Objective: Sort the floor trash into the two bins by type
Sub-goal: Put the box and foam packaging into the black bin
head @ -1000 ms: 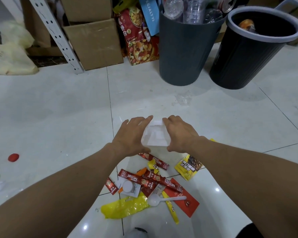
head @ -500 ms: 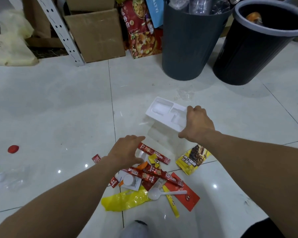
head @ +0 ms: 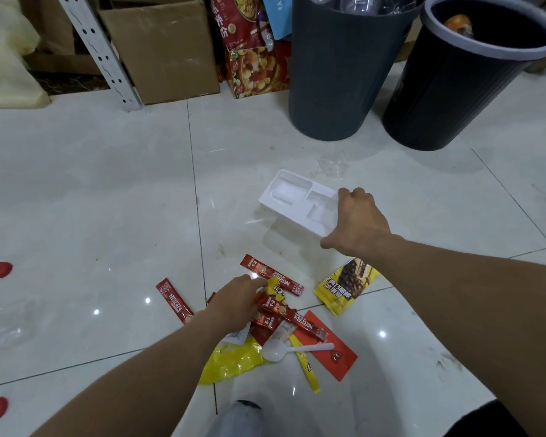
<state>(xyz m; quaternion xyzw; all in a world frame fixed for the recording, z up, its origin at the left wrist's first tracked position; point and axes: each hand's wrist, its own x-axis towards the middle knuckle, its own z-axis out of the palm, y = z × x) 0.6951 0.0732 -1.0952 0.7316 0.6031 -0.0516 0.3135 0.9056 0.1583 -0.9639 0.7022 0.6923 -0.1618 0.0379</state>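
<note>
one hand on the tray, one in the wrappers

a person crouched over a glossy white tiled floor (head: 108, 190) sorts litter. the right hand (head: 356, 222) is clamped on one short end of a white moulded plastic tray (head: 297, 200), with the fingers curled over its far edge and the thumb at the near corner. the tray is tilted, its recessed side up, and its reflection shows on the tile beneath.

it sits between the litter pile and two bins: a grey round plastic bin (head: 341, 67) with clear plastic bottles showing at its top, and beside it a black ribbed bin with a pale rim (head: 454, 83) with something orange inside.

the left hand (head: 237, 302) is low over the pile, knuckles up, fingertips down among the red nescafe stick sachets (head: 275, 277) — whether it pinches one or only touches them cannot be told.

around it lie a white plastic spoon (head: 284, 351), a crumpled yellow plastic bag (head: 230, 361) and a flat red card (head: 334, 351). a yellow chocolate-bar wrapper (head: 344, 285) lies just below the right wrist.
</note>
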